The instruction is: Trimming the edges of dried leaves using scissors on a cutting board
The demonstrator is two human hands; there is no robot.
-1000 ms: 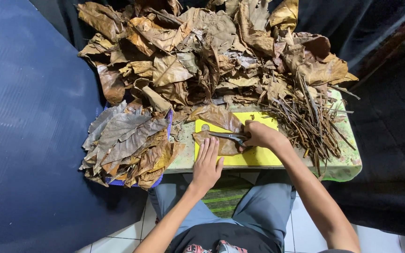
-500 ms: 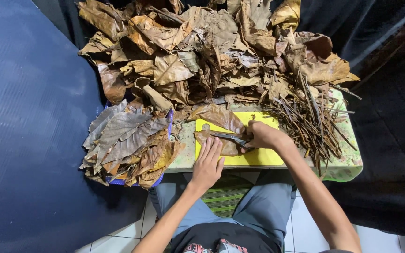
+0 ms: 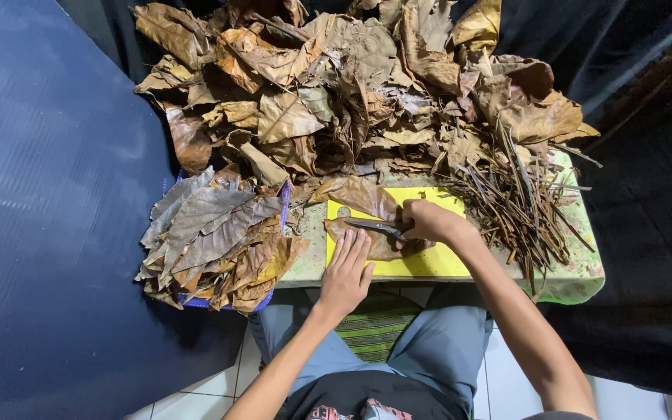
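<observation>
A dry brown leaf [image 3: 359, 204] lies across a yellow cutting mat [image 3: 429, 263] on a small green table [image 3: 577, 272]. My right hand [image 3: 425, 222] grips a pair of scissors [image 3: 375, 226] whose blades point left over the leaf. My left hand [image 3: 345, 268] rests flat, fingers together, on the near edge of the leaf and the mat, just below the blades.
A big heap of dry leaves [image 3: 336, 85] covers the back of the table. A bundle of bare leaf stems [image 3: 515, 206] lies to the right of the mat. A stack of flattened leaves [image 3: 211, 233] sits on a purple tray [image 3: 283, 204] at the left. Dark cloth surrounds the table.
Both hands stay nearly in place; the scissors have shifted slightly along the leaf.
</observation>
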